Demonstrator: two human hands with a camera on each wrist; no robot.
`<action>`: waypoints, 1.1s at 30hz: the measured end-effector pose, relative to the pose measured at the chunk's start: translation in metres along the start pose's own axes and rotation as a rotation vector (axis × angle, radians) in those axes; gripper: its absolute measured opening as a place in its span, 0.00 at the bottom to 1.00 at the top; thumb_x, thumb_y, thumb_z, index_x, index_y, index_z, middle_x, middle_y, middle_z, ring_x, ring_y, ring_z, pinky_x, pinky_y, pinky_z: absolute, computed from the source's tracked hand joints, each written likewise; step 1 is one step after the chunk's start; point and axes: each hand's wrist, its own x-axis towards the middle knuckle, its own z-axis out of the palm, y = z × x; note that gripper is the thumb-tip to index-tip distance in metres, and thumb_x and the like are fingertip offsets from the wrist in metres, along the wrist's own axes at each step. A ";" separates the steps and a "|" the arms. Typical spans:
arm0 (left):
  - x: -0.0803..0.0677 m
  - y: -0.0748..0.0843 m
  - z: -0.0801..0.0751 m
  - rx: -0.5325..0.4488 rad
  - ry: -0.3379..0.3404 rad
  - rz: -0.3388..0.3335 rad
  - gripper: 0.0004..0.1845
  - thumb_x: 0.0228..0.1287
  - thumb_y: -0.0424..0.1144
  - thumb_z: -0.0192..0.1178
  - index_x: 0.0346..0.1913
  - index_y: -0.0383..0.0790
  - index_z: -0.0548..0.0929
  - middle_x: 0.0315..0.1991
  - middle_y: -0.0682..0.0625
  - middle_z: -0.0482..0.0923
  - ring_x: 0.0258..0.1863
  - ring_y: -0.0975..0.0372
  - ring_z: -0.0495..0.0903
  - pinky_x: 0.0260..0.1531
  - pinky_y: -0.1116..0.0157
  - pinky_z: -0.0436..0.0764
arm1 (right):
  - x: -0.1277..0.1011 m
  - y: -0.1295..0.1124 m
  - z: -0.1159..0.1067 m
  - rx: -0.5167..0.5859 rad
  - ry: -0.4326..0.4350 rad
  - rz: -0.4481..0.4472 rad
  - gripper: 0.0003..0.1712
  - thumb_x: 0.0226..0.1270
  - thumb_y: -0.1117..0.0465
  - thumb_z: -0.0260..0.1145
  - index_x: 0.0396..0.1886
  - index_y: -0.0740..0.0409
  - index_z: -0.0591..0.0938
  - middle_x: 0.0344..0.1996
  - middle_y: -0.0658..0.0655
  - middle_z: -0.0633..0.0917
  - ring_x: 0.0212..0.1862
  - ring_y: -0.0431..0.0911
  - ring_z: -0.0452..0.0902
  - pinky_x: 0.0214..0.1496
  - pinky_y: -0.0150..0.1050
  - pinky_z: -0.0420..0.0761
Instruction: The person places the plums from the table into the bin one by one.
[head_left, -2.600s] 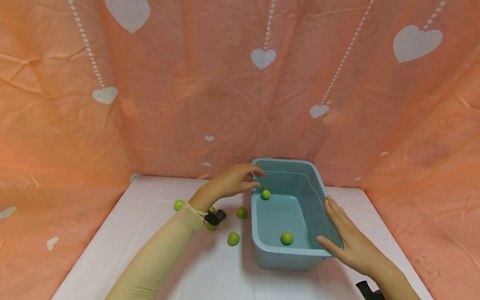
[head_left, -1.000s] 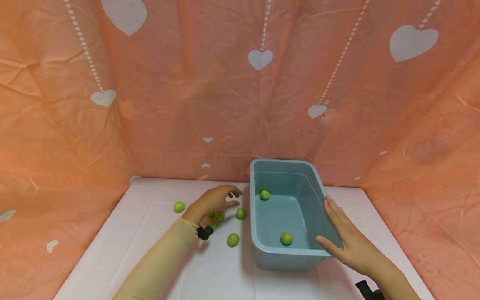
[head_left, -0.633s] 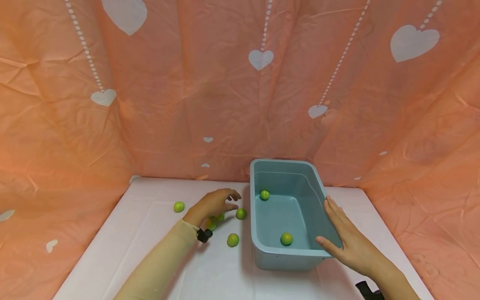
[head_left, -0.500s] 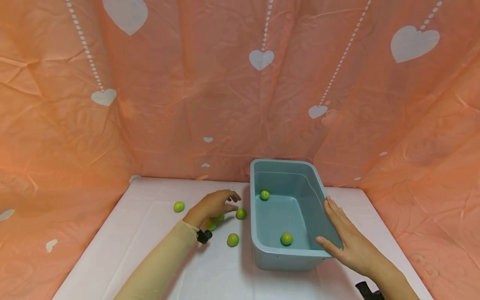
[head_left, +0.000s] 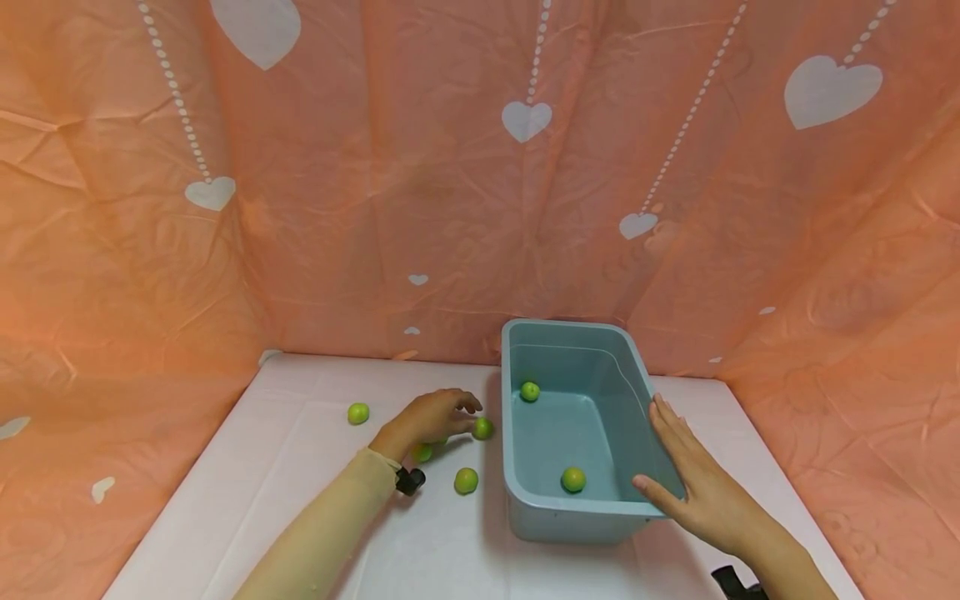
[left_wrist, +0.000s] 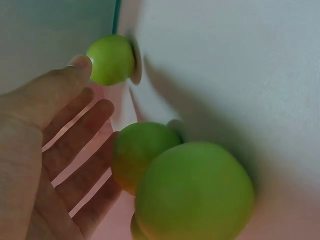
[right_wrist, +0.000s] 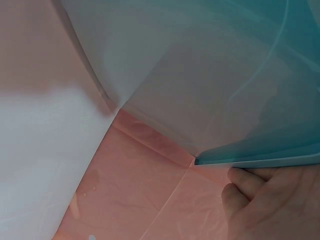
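My left hand (head_left: 431, 418) is low over the table, its thumb and fingers apart and loosely bent. In the left wrist view, the thumb tip overlaps the edge of a green lime (left_wrist: 114, 59) beside the tub; the other fingers are spread behind it. Closer to that camera lie more limes (left_wrist: 195, 192), partly covered by the hand in the head view. The blue-grey plastic tub (head_left: 570, 527) holds two limes, one near the back left (head_left: 530, 392) and one near the front (head_left: 573, 479). My right hand (head_left: 701, 483) rests on the tub's right rim, fingers extended.
One lime (head_left: 358, 413) lies at the table's left, and another (head_left: 466, 480) sits left of the tub's front end. A white cloth covers the table (head_left: 247, 492). Orange sheeting with hearts (head_left: 420, 208) encloses the back and sides.
My left hand has left the tub's left rim, moved left and lowered toward the lime beside the tub. The right hand and tub stay in place.
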 end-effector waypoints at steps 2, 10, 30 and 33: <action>0.001 -0.001 0.002 0.003 0.002 0.000 0.19 0.75 0.47 0.70 0.63 0.48 0.87 0.55 0.53 0.87 0.56 0.56 0.82 0.63 0.50 0.81 | 0.000 0.000 0.000 0.004 -0.003 0.002 0.57 0.76 0.47 0.71 0.89 0.56 0.47 0.88 0.61 0.47 0.88 0.54 0.36 0.77 0.24 0.33; 0.004 -0.004 0.010 0.048 0.021 0.032 0.19 0.70 0.47 0.75 0.60 0.46 0.88 0.51 0.53 0.88 0.53 0.58 0.84 0.60 0.53 0.83 | 0.000 0.000 0.000 0.005 -0.002 0.004 0.57 0.76 0.46 0.71 0.89 0.56 0.47 0.88 0.61 0.47 0.88 0.55 0.36 0.73 0.20 0.32; 0.006 -0.007 0.019 0.067 0.046 0.026 0.19 0.69 0.48 0.76 0.58 0.47 0.89 0.49 0.55 0.89 0.52 0.60 0.84 0.59 0.55 0.83 | 0.000 0.001 0.001 -0.011 0.013 -0.021 0.57 0.75 0.47 0.71 0.89 0.58 0.49 0.88 0.62 0.49 0.88 0.51 0.35 0.73 0.17 0.32; 0.005 -0.004 0.018 0.068 0.047 0.023 0.19 0.69 0.48 0.76 0.58 0.47 0.90 0.49 0.55 0.89 0.52 0.59 0.84 0.60 0.54 0.83 | 0.000 0.001 0.000 -0.011 0.011 -0.017 0.56 0.76 0.47 0.71 0.89 0.57 0.48 0.88 0.62 0.49 0.88 0.52 0.36 0.73 0.17 0.32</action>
